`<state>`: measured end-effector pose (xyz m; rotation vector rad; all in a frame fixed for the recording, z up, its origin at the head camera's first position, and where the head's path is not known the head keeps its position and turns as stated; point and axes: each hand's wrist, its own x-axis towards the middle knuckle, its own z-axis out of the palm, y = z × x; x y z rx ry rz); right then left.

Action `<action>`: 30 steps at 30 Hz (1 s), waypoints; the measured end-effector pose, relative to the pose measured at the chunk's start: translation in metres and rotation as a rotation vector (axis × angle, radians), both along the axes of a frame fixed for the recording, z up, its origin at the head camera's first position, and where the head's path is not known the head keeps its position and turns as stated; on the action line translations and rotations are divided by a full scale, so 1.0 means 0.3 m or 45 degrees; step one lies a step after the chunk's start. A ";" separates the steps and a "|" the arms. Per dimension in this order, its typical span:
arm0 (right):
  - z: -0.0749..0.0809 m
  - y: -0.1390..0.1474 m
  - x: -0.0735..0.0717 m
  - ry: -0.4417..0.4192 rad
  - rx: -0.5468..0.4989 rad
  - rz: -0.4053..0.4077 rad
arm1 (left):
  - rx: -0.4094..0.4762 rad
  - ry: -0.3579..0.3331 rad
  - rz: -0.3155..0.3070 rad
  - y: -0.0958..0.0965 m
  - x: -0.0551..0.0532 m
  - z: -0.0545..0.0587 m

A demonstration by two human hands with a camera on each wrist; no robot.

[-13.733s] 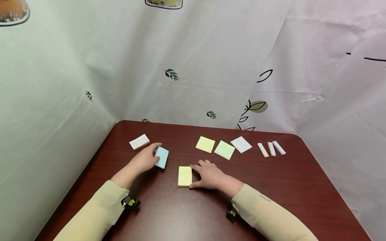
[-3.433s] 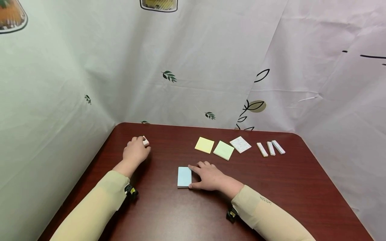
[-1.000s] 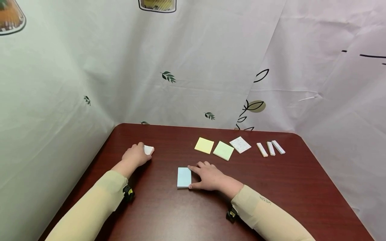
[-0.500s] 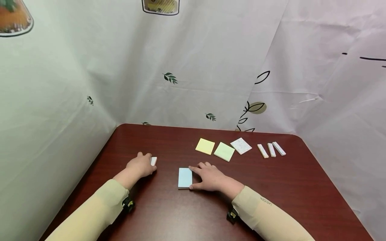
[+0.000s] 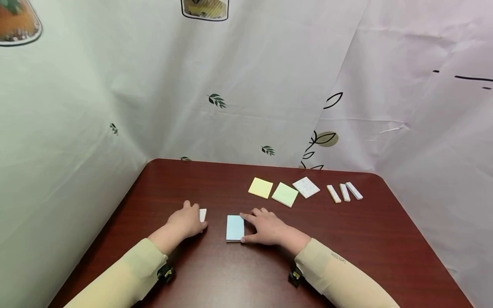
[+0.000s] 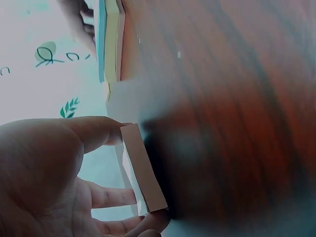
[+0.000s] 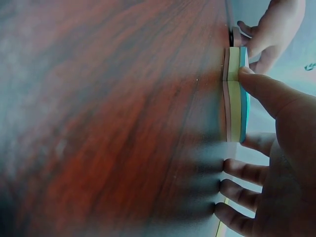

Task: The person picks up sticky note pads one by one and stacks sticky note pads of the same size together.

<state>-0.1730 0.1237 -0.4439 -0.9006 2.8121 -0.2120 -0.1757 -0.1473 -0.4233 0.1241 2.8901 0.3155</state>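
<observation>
My left hand [image 5: 186, 221] grips a sticky note pad [image 5: 202, 214] by its edges, thumb on the near side and fingers on the far side. Its top is white; the left wrist view shows a pale pink side [image 6: 144, 168] close over the table, with a dark shadow beside it. Just to the right lies a small stack of sticky note pads [image 5: 235, 229], blue on top. From the right wrist view, the stack's layers [image 7: 234, 98] run blue, yellow and pinkish. My right hand [image 5: 267, 226] holds the stack's right corners between thumb and index finger, other fingers spread.
Behind the hands lie a yellow pad [image 5: 260, 188], a pale green pad [image 5: 285, 194] and a patterned white pad [image 5: 306, 187]. Three narrow strip pads [image 5: 345, 192] sit at the back right of the dark red table [image 5: 369, 239]. Patterned white cloth [image 5: 246, 85] hangs around it.
My left hand has taken the white pad from the back left and carried it right and nearer, toward the stack. Earlier it held the blue pad, now atop the yellow. The right hand stays put.
</observation>
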 end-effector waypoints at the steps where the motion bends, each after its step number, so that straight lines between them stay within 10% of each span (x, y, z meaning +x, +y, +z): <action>1: -0.001 -0.002 0.000 -0.001 0.000 0.002 | -0.003 0.009 -0.005 0.002 0.007 -0.001; 30: -0.002 0.001 -0.005 0.000 0.011 -0.002 | -0.054 0.073 -0.052 0.073 0.091 -0.013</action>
